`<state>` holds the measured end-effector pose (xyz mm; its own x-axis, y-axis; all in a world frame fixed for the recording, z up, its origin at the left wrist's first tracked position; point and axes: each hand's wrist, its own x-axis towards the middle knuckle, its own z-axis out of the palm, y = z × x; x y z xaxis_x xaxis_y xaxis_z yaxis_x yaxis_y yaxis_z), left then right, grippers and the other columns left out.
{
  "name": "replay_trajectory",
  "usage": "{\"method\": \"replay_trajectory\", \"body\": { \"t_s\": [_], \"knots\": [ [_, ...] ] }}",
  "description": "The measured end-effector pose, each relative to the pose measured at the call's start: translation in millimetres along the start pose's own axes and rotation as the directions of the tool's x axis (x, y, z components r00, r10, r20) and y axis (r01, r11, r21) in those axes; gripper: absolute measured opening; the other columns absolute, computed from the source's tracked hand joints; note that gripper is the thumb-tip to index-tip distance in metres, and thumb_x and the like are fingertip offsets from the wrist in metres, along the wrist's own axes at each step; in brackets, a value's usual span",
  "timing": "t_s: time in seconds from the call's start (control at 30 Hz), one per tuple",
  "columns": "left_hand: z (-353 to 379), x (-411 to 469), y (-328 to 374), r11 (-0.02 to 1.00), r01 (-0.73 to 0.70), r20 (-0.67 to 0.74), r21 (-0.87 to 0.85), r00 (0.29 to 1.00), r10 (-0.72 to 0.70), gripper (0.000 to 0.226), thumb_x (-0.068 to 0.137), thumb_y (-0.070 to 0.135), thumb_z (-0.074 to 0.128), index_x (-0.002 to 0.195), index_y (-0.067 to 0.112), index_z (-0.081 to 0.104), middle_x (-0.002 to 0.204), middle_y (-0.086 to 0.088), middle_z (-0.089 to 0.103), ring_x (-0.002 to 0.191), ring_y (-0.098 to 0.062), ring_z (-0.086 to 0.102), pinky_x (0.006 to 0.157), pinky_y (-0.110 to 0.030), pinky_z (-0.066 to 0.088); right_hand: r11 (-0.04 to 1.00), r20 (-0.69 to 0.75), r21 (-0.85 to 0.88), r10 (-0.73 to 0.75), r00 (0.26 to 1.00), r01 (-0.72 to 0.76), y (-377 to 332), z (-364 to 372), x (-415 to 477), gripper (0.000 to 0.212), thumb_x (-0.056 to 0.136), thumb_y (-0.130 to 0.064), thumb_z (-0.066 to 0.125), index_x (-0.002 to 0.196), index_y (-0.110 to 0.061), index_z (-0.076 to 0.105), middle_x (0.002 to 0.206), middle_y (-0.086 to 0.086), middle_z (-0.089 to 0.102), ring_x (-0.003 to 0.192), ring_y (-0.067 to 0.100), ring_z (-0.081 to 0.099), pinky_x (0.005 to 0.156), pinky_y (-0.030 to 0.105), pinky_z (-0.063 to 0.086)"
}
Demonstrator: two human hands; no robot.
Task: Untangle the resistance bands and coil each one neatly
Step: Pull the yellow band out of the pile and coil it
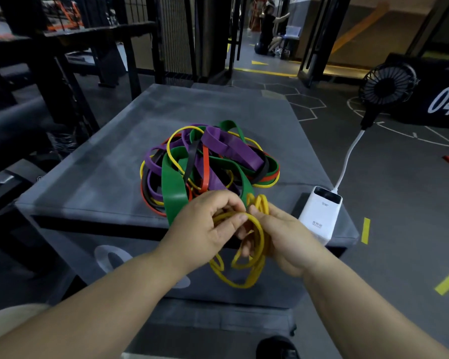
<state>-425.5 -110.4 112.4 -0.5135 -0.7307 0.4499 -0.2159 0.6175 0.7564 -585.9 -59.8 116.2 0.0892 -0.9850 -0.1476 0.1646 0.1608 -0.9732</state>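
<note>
Coiling a yellow band in front of the tangled heap on the grey box.

Risk, as judged: hanging loops slipping loose and spilling open if the pinch slackens; possibly one strand running back into the heap, dragging green and purple bands off the near edge. Left hand closed, thumb and fingers pinching several yellow turns. Right hand curled shut around the same bundle, touching the left. Power bank just beside, untouched.
</note>
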Motion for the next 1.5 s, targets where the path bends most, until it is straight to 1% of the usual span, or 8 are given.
{"method": "replay_trajectory", "body": {
  "t_s": [0.1, 0.23, 0.57, 0.7, 0.8, 0.93, 1.17, 1.5],
  "knots": [
    [3, 0, -4, 0.999, 0.026, -0.043, 0.025, 0.999, -0.025, 0.005, 0.083, 0.034, 0.062, 0.086, 0.030, 0.061, 0.080, 0.012, 0.064, 0.080, -0.006, 0.061, 0.071, -0.024, 0.049, 0.998, 0.015, -0.056, -0.001, 1.000, 0.002, -2, 1, -1, 0.049, 0.083, -0.054, 0.041, 0.083, -0.007, 0.055, 0.056, 0.004, 0.055, 0.040, 0.014, 0.041, 0.042, 0.023, 0.035],
    [6, -1, -4, 0.993, 0.080, -0.058, -0.085, 0.995, -0.085, 0.008, 0.081, 0.032, 0.064, 0.087, 0.027, 0.060, 0.080, 0.007, 0.066, 0.077, -0.009, 0.064, 0.069, -0.028, 0.053, 0.996, 0.079, -0.013, 0.089, 0.993, -0.089, -2, -1, -2, 0.036, 0.083, -0.050, 0.048, 0.079, -0.014, 0.049, 0.048, -0.002, 0.035, 0.037, 0.007, 0.024, 0.039, 0.017, 0.022],
    [9, 0, -7, 0.935, 0.265, 0.121, -0.236, 0.963, -0.242, 0.019, 0.085, 0.022, 0.071, 0.087, 0.019, 0.052, 0.070, 0.007, 0.059, 0.059, -0.004, 0.054, 0.058, -0.021, 0.047, 0.970, 0.082, 0.214, 0.098, 0.992, -0.113, -13, -11, -3, 0.026, 0.083, -0.036, 0.051, 0.073, -0.012, 0.046, 0.042, -0.004, 0.031, 0.031, 0.007, 0.027, 0.036, 0.014, 0.019],
    [7, -2, -16, 0.916, 0.362, 0.290, -0.173, 0.907, -0.304, 0.005, 0.095, 0.015, 0.056, 0.091, 0.017, 0.054, 0.071, 0.007, 0.061, 0.068, -0.003, 0.058, 0.072, -0.025, 0.051, 0.929, 0.121, 0.362, 0.039, 0.992, -0.081, -19, -31, -1, 0.037, 0.060, -0.036, 0.085, 0.062, -0.015, 0.054, 0.042, -0.005, 0.035, 0.029, 0.006, 0.032, 0.034, 0.016, 0.027],
    [5, -2, -15, 0.916, 0.345, 0.260, -0.203, 0.921, -0.289, 0.012, 0.097, 0.009, 0.050, 0.092, 0.019, 0.054, 0.072, 0.005, 0.058, 0.065, -0.006, 0.055, 0.069, -0.026, 0.050, 0.974, 0.087, 0.205, 0.082, 0.993, -0.099, -22, -41, -3, 0.028, 0.057, -0.026, 0.079, 0.055, -0.013, 0.055, 0.045, 0.003, 0.042, 0.033, 0.015, 0.040, 0.036, 0.021, 0.036],
    [3, 0, -5, 0.938, 0.235, 0.231, -0.255, 0.957, -0.177, 0.010, 0.091, 0.016, 0.054, 0.088, 0.025, 0.058, 0.065, 0.011, 0.058, 0.057, 0.001, 0.049, 0.059, -0.013, 0.040, 0.978, 0.172, 0.094, 0.168, 0.971, -0.186, -20, -46, -6, 0.022, 0.067, -0.012, 0.047, 0.081, -0.004, 0.062, 0.066, 0.019, 0.061, 0.051, 0.028, 0.064, 0.048, 0.031, 0.053],
    [1, -4, 3, 0.960, 0.173, 0.357, -0.220, 0.930, -0.086, 0.009, 0.085, 0.022, 0.056, 0.086, 0.027, 0.064, 0.066, 0.013, 0.059, 0.068, -0.001, 0.056, 0.070, -0.015, 0.044, 0.985, 0.279, 0.022, 0.156, 0.947, -0.169, -11, -53, -3, 0.037, 0.054, -0.006, 0.062, 0.090, -0.005, 0.062, 0.080, 0.018, 0.059, 0.063, 0.031, 0.064, 0.059, 0.035, 0.055],
    [-3, 1, 0, 0.941, 0.193, 0.287, -0.276, 0.951, -0.110, 0.008, 0.093, 0.003, 0.056, 0.090, 0.010, 0.060, 0.062, 0.017, 0.060, 0.061, 0.003, 0.050, 0.063, -0.011, 0.041, 0.984, 0.481, 0.013, 0.150, 0.864, -0.178, -3, -40, -4, 0.036, 0.067, -0.014, 0.056, 0.101, -0.002, 0.058, 0.078, 0.016, 0.069, 0.069, 0.028, 0.069, 0.070, 0.036, 0.055]
  ]
}}
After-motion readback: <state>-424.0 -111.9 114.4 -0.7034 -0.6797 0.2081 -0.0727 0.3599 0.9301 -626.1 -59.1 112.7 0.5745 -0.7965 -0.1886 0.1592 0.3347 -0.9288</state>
